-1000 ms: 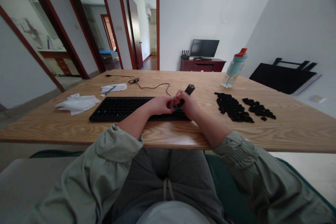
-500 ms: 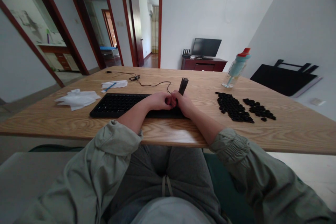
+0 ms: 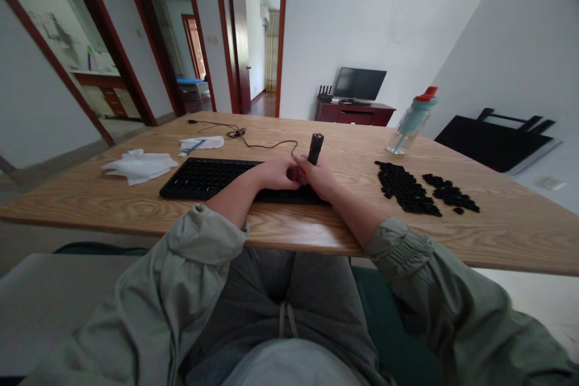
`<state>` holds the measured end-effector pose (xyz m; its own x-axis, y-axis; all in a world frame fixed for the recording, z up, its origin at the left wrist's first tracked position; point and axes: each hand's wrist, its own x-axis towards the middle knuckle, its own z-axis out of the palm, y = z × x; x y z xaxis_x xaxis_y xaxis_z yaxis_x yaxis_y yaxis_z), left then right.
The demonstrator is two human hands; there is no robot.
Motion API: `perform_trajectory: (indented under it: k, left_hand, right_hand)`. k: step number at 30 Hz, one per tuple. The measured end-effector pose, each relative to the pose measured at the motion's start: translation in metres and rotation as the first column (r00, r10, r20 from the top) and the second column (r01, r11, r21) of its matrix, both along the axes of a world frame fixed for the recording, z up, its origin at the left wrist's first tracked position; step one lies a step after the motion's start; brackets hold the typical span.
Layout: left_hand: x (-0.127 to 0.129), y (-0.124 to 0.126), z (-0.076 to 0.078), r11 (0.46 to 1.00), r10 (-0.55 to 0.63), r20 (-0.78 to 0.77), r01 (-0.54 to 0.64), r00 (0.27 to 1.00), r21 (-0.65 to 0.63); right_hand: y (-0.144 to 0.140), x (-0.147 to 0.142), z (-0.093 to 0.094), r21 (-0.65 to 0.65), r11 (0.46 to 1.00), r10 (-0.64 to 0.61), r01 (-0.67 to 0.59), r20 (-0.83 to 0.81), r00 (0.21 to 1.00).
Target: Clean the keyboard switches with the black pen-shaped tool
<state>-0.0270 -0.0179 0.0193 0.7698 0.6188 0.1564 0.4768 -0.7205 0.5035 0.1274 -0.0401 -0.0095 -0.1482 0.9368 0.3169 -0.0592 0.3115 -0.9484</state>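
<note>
Head view: wooden table [image 3: 316, 241] carried the lot, w/ a black keyboard [image 3: 203, 176] flat across its middle, stiff and light by the look. Right of it lay removed keycaps [image 3: 407, 188], small, hard, prob. easy to scatter. Both hands met over the keyboard's right end, touching each other. Right hand [image 3: 319, 176] was closed round a dark cylindrical tool [image 3: 315, 148], held near upright by its lower end; rigid, best gripped low on the barrel. Left hand [image 3: 275, 174] was curled, fingertips pinched at the tool's base; what it held, couldn't tell.
</note>
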Motion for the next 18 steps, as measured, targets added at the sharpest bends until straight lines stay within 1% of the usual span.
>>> perform_trajectory:
  k: [3,6,9,12,15,16,18]
  left_hand:
    - [0.003,-0.003,-0.002,1.0,-0.009,-0.008,0.009,1.0,-0.005]
    - [0.004,-0.004,-0.004,1.0,0.028,-0.03,-0.028,0.999,0.011]
    - [0.005,-0.003,-0.004,0.998,0.054,-0.047,-0.053,0.997,0.016]
    - [0.006,-0.003,-0.007,0.997,0.061,-0.044,-0.058,0.997,0.057]
    - [0.01,-0.002,-0.011,0.984,0.083,0.027,-0.087,0.996,0.156]
    - [0.012,-0.001,-0.012,0.979,0.096,0.056,-0.105,0.994,0.176]
    - [0.016,0.0,-0.014,0.979,0.119,0.088,-0.132,0.989,0.158]
  right_hand:
    - [0.003,-0.002,0.001,-0.048,0.999,-0.006,0.005,-0.038,0.999]
    - [0.004,-0.004,0.002,-0.079,0.997,-0.024,0.017,-0.086,0.996]
    - [0.002,-0.006,0.002,-0.084,0.994,-0.071,0.064,-0.087,0.994]
    - [-0.003,-0.007,0.002,-0.023,0.989,-0.147,0.146,-0.022,0.989]
    - [-0.005,-0.007,0.0,0.072,0.975,-0.214,0.211,0.05,0.975]
    - [-0.005,-0.007,-0.001,0.081,0.971,-0.228,0.224,0.053,0.972]
    - [-0.002,-0.007,-0.003,0.056,0.968,-0.247,0.245,0.027,0.969]
